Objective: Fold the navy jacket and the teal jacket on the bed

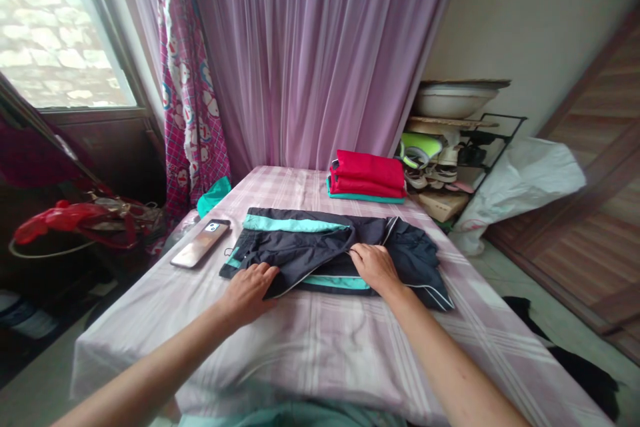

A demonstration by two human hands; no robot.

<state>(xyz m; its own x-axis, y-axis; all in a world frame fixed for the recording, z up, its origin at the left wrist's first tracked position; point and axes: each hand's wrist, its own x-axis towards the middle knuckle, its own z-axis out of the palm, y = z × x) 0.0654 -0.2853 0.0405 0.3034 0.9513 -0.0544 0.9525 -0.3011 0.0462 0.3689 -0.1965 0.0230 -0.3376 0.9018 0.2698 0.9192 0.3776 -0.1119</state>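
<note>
- At the lower centre of the frame, two bare forearms reach up from the bottom edge across a tabletop (310,347) covered in a pale pink checked cloth.
- Left hand (250,290) lies palm down, fingers (267,275) spread flat on the near left edge of a dark garment with teal bands (320,247); it grips nothing.
- Right hand (375,267) rests on the garment's middle, fingertips (356,252) pinched on a folded-over edge of the dark fabric.
- Partly folded, the garment lies at the centre of the tabletop, a white-piped corner trailing toward the right.
- Just left of it, a phone (201,243) lies flat on the cloth.
- Farther back, right of centre, sits a stack of folded red clothes (369,177) over a teal piece.
- Behind the tabletop hangs a lilac curtain (320,53); a cluttered shelf rack (450,147) stands at the right.
</note>
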